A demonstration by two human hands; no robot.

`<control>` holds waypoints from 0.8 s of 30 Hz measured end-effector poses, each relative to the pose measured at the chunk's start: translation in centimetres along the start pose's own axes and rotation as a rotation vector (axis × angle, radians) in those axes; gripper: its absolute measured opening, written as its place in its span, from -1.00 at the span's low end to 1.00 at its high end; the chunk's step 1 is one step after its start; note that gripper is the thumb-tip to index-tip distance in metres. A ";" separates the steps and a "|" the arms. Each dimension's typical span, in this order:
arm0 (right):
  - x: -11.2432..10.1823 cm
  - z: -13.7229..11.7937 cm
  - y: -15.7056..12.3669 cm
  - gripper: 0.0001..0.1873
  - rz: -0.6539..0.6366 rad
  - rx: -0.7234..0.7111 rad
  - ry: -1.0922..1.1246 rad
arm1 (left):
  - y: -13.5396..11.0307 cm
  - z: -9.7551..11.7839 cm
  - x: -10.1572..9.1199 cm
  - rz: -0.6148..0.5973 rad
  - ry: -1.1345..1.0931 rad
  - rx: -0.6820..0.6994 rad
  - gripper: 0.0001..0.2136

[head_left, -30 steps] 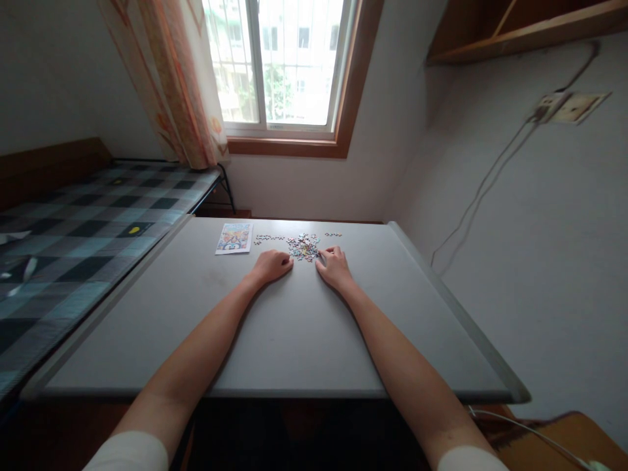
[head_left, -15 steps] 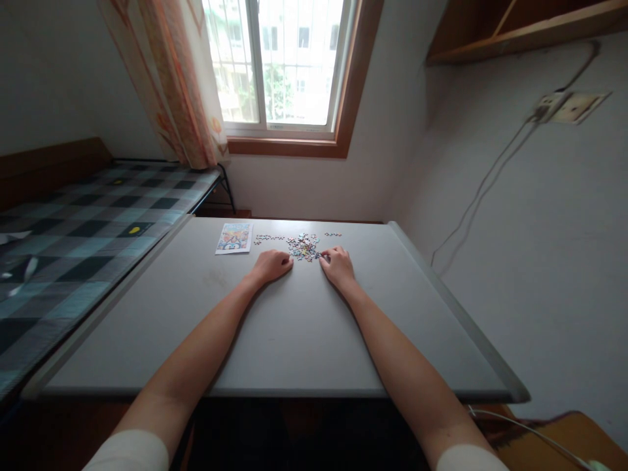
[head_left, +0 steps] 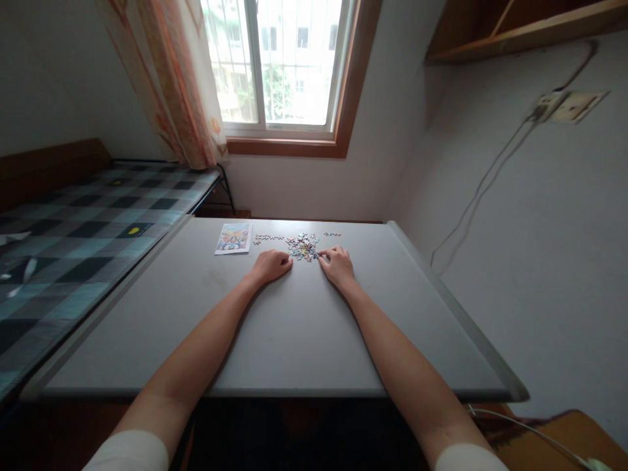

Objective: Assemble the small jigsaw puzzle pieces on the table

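A heap of small, many-coloured jigsaw pieces lies towards the far side of the grey-white table. On its near left, my left hand rests on the tabletop, fingers curled in; whatever they may hold is hidden. My right hand is at the heap's right edge, with index finger and thumb tips brought close around a jigsaw piece there, too small to make out well. A row of jigsaw pieces stretches left of the heap, and a shorter row lies behind my right hand.
A printed picture sheet lies left of the pieces. To the left stands a bed with a checked mattress. Past the table's far edge are a curtain and a window. A cord hangs from the right wall's socket.
My right index finger has shifted very slightly at the heap's edge. My left hand stays in the same place, and the rows of pieces look unchanged.
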State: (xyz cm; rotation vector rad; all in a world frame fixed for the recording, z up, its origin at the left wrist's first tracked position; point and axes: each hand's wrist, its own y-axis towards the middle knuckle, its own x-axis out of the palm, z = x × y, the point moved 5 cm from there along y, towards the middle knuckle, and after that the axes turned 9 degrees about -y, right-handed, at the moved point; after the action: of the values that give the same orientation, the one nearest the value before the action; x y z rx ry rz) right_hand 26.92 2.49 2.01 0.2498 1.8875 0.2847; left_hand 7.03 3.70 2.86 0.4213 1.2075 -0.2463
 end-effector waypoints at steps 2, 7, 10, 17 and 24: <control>0.0 0.1 0.0 -0.80 -0.004 0.004 -0.001 | 0.0 0.0 0.0 -0.004 0.001 -0.003 -0.61; 0.0 0.3 0.0 -0.80 0.013 0.023 -0.003 | 0.0 -0.1 0.1 -0.002 -0.008 -0.001 -0.61; -0.1 0.5 0.1 -0.80 0.021 0.034 0.001 | 0.0 -0.1 0.1 0.007 -0.022 0.005 -0.61; -0.1 0.4 0.1 -0.82 0.037 0.034 -0.015 | 0.1 -0.1 0.1 0.007 -0.025 0.015 -0.62; 0.1 0.8 0.4 -0.84 0.031 0.026 0.028 | 0.0 -0.1 0.1 -0.006 -0.022 -0.003 -0.62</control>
State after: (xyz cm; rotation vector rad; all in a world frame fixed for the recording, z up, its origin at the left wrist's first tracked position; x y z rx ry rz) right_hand 27.62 2.93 1.76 0.2936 1.9175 0.2861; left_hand 7.01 3.76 2.75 0.4111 1.1881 -0.2537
